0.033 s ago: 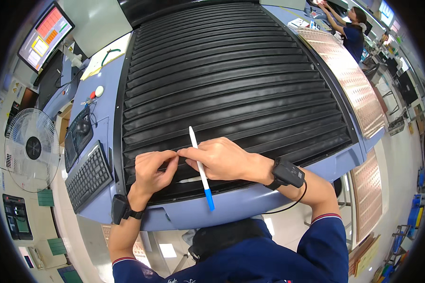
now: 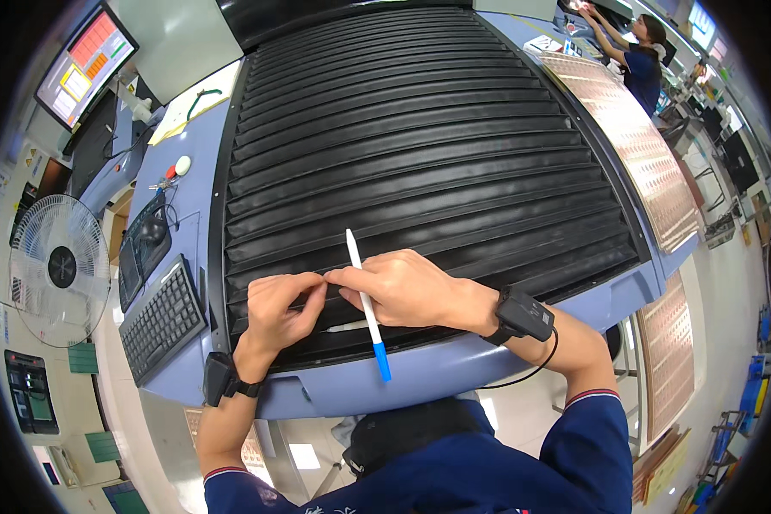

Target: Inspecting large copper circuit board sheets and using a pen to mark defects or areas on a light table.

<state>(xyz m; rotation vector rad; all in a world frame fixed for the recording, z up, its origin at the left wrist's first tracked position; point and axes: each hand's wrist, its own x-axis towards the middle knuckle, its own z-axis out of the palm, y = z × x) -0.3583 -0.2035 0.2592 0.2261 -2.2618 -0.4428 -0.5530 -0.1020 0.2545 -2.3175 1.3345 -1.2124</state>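
Over black bellows [image 2: 403,154], right hand [image 2: 407,289] grips a pen [image 2: 371,319]; left hand [image 2: 274,313] pinches closed, contents unclear. Best keep fingertips together, wrists steady, pen clear.

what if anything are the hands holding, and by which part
The right hand holds a blue-ended white pen around its middle; whether the left hand pinches anything small cannot be told.

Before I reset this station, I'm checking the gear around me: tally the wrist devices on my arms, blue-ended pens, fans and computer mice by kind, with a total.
Wrist devices: 2
Blue-ended pen: 1
Fan: 1
Computer mouse: 1
Total: 5
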